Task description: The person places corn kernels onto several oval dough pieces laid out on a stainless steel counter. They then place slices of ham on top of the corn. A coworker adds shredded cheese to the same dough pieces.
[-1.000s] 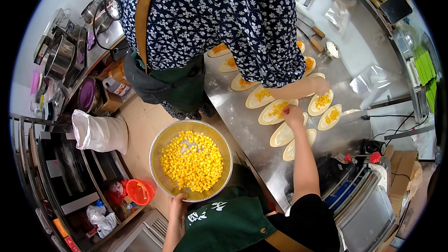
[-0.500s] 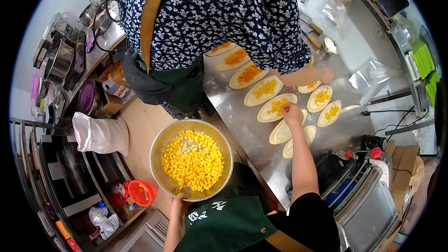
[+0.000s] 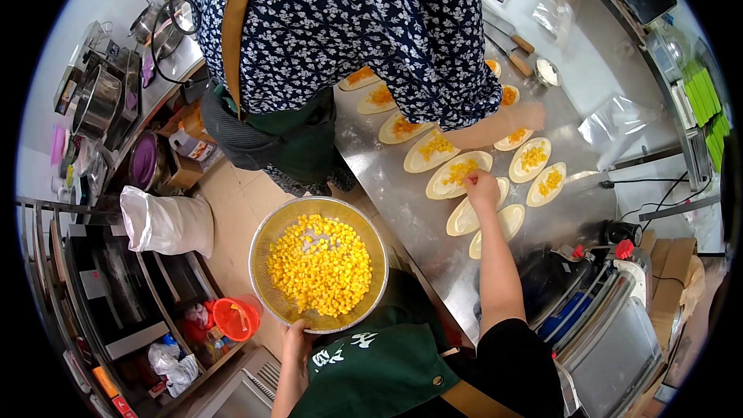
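Note:
My left hand (image 3: 295, 336) grips the near rim of a round metal strainer (image 3: 380, 265), held tilted over the floor. Yellow corn kernels (image 3: 325, 271) fill much of it. Over the steel worktable, my right hand (image 3: 482, 188) has its fingers pinched at the right edge of an oval dough piece (image 3: 438, 186) topped with corn; what is between the fingertips is hidden. Two bare dough ovals, a left one (image 3: 462, 219) and a right one (image 3: 507, 224), lie beneath and beside my wrist. Further right are two smaller corn-topped ovals (image 3: 533, 157).
A co-worker in a floral top (image 3: 325, 23) leans over the far table, a forearm (image 3: 499, 125) across it near orange-topped dough (image 3: 404, 128). A white sack (image 3: 166, 220) and red bucket (image 3: 237, 318) stand left. Scrapers (image 3: 517, 62) and a small bowl of white powder (image 3: 547, 72) lie beyond.
My right hand has shifted slightly left on the corn-topped dough, and the corn there looks more spread out. The co-worker's body and forearm have moved a little left. The strainer stays nearly still.

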The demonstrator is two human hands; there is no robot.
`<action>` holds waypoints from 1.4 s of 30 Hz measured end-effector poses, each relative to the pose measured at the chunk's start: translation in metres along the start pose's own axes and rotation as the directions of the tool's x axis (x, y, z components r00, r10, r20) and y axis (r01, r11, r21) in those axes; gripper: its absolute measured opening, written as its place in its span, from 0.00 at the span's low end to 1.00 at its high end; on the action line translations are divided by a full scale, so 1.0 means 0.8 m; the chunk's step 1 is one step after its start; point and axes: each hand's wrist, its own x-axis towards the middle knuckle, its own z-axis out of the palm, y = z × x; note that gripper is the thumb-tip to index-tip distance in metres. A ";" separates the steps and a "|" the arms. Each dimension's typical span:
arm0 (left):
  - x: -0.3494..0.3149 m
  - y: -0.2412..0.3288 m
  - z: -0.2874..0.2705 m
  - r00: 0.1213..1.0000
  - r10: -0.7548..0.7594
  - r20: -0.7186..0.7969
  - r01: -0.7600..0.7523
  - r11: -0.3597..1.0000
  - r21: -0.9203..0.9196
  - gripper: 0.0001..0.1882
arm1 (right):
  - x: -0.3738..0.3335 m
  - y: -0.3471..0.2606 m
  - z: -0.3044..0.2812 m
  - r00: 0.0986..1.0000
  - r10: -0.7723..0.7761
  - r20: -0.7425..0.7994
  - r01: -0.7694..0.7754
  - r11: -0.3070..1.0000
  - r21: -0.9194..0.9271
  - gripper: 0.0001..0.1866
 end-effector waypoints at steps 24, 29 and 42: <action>0.013 0.001 -0.001 0.998 -0.047 0.052 0.041 0.994 0.101 0.28 | -0.253 -0.224 0.013 0.272 -0.717 0.641 0.773 0.560 0.299 0.20; 0.021 -0.005 -0.011 0.989 -0.034 0.142 0.011 0.988 0.156 0.28 | -0.345 -0.240 0.052 0.138 -0.863 0.486 0.971 0.215 0.106 0.20; 0.009 0.014 0.001 0.994 -0.061 0.094 0.053 0.995 0.090 0.27 | -0.304 -0.236 0.037 0.216 -0.897 0.386 0.858 0.364 0.364 0.08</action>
